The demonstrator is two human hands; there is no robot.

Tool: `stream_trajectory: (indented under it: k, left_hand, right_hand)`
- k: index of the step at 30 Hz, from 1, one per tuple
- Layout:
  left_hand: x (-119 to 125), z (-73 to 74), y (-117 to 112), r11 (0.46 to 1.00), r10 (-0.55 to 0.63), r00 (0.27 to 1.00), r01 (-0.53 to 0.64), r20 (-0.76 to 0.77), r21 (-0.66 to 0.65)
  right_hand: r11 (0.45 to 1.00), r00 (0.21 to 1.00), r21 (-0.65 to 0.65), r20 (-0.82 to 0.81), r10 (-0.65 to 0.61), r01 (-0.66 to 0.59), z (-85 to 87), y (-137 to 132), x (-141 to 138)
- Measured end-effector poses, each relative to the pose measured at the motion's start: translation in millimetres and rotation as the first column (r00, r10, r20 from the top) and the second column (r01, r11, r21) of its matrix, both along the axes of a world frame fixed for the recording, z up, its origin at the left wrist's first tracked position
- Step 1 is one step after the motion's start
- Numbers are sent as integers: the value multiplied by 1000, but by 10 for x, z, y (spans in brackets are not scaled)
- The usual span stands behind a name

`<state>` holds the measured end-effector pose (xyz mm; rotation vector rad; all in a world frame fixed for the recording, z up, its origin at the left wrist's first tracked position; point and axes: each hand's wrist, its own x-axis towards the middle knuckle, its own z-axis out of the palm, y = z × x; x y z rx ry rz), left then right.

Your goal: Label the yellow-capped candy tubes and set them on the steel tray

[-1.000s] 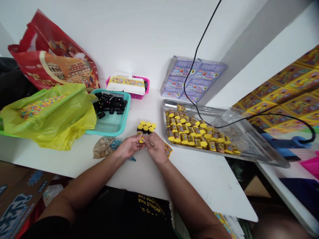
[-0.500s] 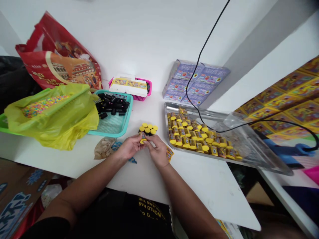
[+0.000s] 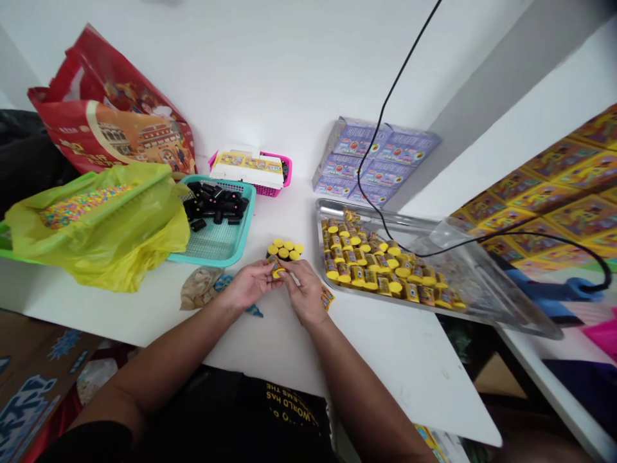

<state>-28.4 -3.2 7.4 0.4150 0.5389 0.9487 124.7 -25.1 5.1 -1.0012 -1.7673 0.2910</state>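
Note:
My left hand and my right hand meet above the white table. Between their fingertips is a small yellow-capped tub with a printed label, and both hands are closed on it. Just beyond the fingers stands a tight cluster of black tubs with yellow caps. A small stack of printed labels lies partly under my right wrist. Left of my left hand is a crumpled brown piece, with a blue patterned scrap beside it.
At right, a metal tray bears many labelled yellow-capped tubs, with a black cable hanging across it. Left stand a turquoise basket of black tubs and a yellow bag with coloured beads. Purple boxes are stacked behind.
The tub has turned slightly between my fingertips, and more of its printed yellow label shows. Both hands stay in nearly the same place.

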Motion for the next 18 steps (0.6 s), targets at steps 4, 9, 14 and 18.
stream_trajectory:
  k: [4, 9, 14, 18]
  left_hand:
    - [20, -27, -4, 1000, 12, 999, -13, -50, -19]
    - [56, -39, -37, 996, 18, 981, -35, -192, -83]
    - [50, -33, -26, 989, -41, 986, 17, -161, -149]
    - [38, -44, -6, 990, -4, 995, -10, -98, -140]
  right_hand:
    - [999, 998, 50, 56, 8, -10, -21, 11, -11]
    - [995, 996, -82, -64, -59, 53, -68, -1, -33]
    - [951, 955, -308, -281, -98, 7, -135, 47, -23]
    - [926, 891, -357, -450, -54, -125, -126, 74, -5]
